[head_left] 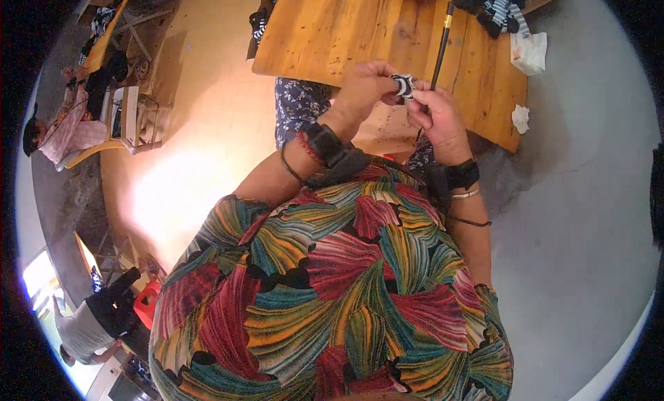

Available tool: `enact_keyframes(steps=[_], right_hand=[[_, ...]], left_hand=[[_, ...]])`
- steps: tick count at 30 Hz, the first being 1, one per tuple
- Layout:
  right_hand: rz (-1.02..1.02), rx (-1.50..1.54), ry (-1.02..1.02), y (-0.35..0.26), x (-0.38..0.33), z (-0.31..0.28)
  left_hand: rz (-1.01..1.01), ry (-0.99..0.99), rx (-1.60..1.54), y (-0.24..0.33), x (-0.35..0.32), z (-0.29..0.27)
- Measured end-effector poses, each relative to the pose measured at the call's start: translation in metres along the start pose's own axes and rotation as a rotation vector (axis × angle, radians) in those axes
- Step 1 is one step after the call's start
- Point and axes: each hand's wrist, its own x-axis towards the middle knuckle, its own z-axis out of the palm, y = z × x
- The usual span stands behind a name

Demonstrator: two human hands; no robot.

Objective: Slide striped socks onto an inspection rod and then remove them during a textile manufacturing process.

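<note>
A small black-and-white striped knit piece [403, 87] is bunched between my two hands above the near edge of the wooden table [360, 34]. My left hand [365, 89] pinches it from the left, thumb and fingers closed. From the other side, the fingertips of my right hand [439, 117] grip its edge. A thin black rod [441, 48] with a gold band near its upper end slants past the right fingers. Whether that hand also holds the rod, I cannot tell. Part of the knit piece is hidden by my fingers.
More striped knit pieces [499, 10] are heaped at the table's far right. Beside them lie a white tissue pack [529, 53] and crumpled white paper [521, 117]. A box [260, 29] with striped pieces stands past the left edge. Two people [66, 134] are farther left.
</note>
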Motion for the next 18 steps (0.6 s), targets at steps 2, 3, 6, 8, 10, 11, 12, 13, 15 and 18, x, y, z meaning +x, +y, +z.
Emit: enact_keyframes(steps=[2,3,6,8,10,11,12,13,15,18], right_hand=[[-0.012,-0.024,0.060,0.001,0.002,0.001],[-0.012,-0.025,0.059,0.000,0.002,0.003],[-0.017,-0.230,0.190,-0.002,0.004,0.009],[-0.026,-0.237,0.136,-0.002,0.004,0.006],[-0.197,-0.400,0.137,0.012,0.009,0.004],[-0.367,-0.561,0.139,0.014,0.010,0.005],[-0.368,-0.563,0.138,0.013,0.010,0.005],[-0.326,-0.598,0.166,0.011,0.009,0.004],[-0.286,-0.632,0.197,0.007,0.006,0.007],[-0.332,-0.561,0.242,0.002,0.004,0.011]], left_hand=[[0.075,0.090,0.162,-0.006,0.004,0.004],[0.079,0.069,0.228,-0.012,0.006,0.003],[0.034,0.072,0.203,-0.012,0.002,0.006],[-0.013,0.100,0.110,-0.011,0.000,0.008],[0.046,0.142,0.083,-0.013,0.002,0.009],[0.048,0.142,0.082,-0.011,0.002,0.010],[0.035,0.151,0.094,-0.010,0.003,0.010],[0.023,0.160,0.106,-0.009,0.003,0.011],[-0.010,0.126,0.068,0.000,-0.001,0.011],[-0.036,0.098,0.040,0.014,-0.008,0.014]])
